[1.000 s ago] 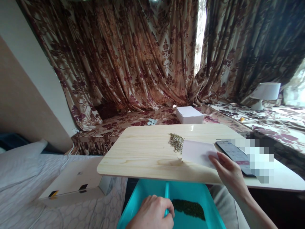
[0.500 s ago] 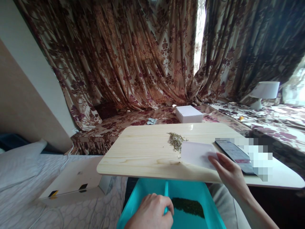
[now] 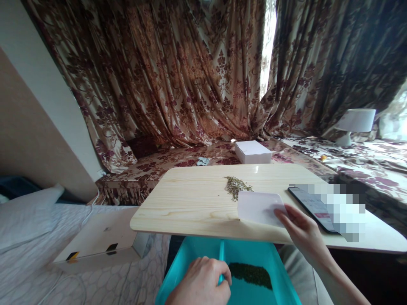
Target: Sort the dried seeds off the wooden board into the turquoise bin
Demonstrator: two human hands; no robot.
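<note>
My right hand (image 3: 300,224) pinches the right end of a thin, pale translucent plastic sheet (image 3: 259,207), tilted low over the wooden tabletop (image 3: 178,203). Beyond the sheet's far left corner lies a loose heap of small greenish dried bits (image 3: 235,186), partly covered by it. Below the table's front edge is a turquoise bin (image 3: 178,264) with a divider down its middle. My left hand (image 3: 203,281) is closed around that divider. In the bin's right compartment rests a dark green layer of fine dried material (image 3: 251,275).
A smartphone (image 3: 313,207) lies on the table's right side, partly behind a pixelated patch. Past the far edge stands a white box (image 3: 253,151) on patterned fabric. A flat white case (image 3: 98,241) lies on the bed at left. A lamp (image 3: 352,123) stands far right.
My right hand has shifted slightly left and toward me with the plastic sheet. The heap's edge is spread a little to the right. My left hand stays put.
</note>
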